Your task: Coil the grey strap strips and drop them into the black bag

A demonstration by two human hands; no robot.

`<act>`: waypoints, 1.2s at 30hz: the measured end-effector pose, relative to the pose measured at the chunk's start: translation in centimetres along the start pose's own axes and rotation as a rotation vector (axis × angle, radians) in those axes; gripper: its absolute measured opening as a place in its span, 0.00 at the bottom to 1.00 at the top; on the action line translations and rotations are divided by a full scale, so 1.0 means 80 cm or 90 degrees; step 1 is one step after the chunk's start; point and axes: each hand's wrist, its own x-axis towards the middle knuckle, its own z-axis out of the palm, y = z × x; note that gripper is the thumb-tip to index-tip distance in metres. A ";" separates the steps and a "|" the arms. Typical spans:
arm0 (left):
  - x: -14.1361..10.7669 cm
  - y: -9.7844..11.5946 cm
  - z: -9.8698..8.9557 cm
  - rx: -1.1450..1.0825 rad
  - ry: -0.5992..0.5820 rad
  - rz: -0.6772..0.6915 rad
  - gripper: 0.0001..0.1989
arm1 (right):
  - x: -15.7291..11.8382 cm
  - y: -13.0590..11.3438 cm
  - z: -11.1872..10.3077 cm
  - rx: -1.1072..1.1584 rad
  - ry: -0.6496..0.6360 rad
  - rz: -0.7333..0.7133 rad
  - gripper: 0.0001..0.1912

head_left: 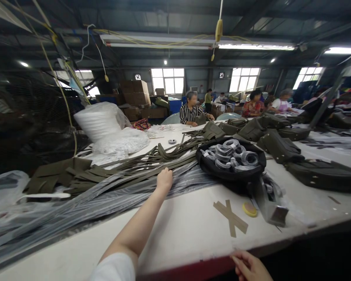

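My left hand [164, 180] is stretched forward over the pile, its fingers curled closed against the olive fabric strips [160, 156]. What it grips, if anything, is hidden behind the fingers. Under that wrist run long grey translucent plastic strips [102, 208]. My right hand [248, 266] is low at the table's front edge, with thumb and fingers pinched together; I cannot make out what is between them. Beyond it, two short olive-brown strips [230, 217] lie crossed on the white table [190, 222], beside a round yellow object [249, 209].
A black round container [231, 177] holds several coiled grey rolls [231, 150]. Dark olive bags [324, 173] lie to the right, and white wrapped material [105, 121] stands at the left. Across the table a person in a striped top [190, 113] handles a dark piece.
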 end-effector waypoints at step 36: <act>-0.239 0.178 -0.017 -1.031 -0.531 0.082 0.39 | -0.052 -0.123 -0.007 0.312 -0.201 -0.042 0.16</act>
